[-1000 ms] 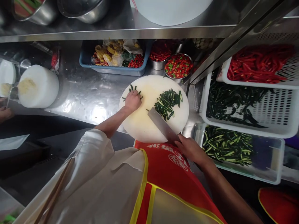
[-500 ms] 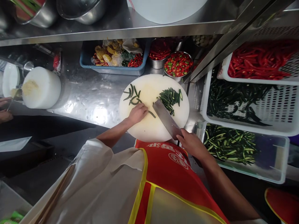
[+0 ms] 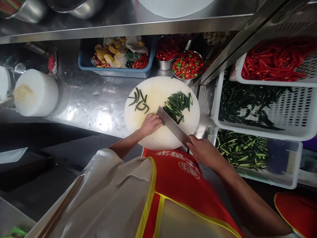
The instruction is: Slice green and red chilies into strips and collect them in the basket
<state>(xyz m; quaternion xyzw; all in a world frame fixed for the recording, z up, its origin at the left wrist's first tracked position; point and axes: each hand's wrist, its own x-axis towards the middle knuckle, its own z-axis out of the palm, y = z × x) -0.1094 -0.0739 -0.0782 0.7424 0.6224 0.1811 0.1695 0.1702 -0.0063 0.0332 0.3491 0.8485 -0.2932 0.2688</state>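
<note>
A round white cutting board (image 3: 158, 89) lies on the steel counter. My right hand (image 3: 204, 150) grips the handle of a cleaver (image 3: 173, 127), whose blade slants across the board. My left hand (image 3: 150, 124) rests curled on the board right beside the blade tip; what its fingers pin down is hidden. A small bunch of whole green chilies (image 3: 139, 100) lies at the board's left. A pile of cut green chilies (image 3: 177, 104) sits on the right, just beyond the blade.
To the right, white baskets hold red chilies (image 3: 272, 62) and green chilies (image 3: 247, 102); a clear tub (image 3: 284, 165) holds more. A bowl of chopped chilies (image 3: 187, 65) and a blue tray (image 3: 116, 71) stand behind the board. A second white board (image 3: 36, 92) sits far left.
My left hand left the small chili bunch at the board's left and drew back to the blade. The cleaver moved left and forward toward the middle of the board.
</note>
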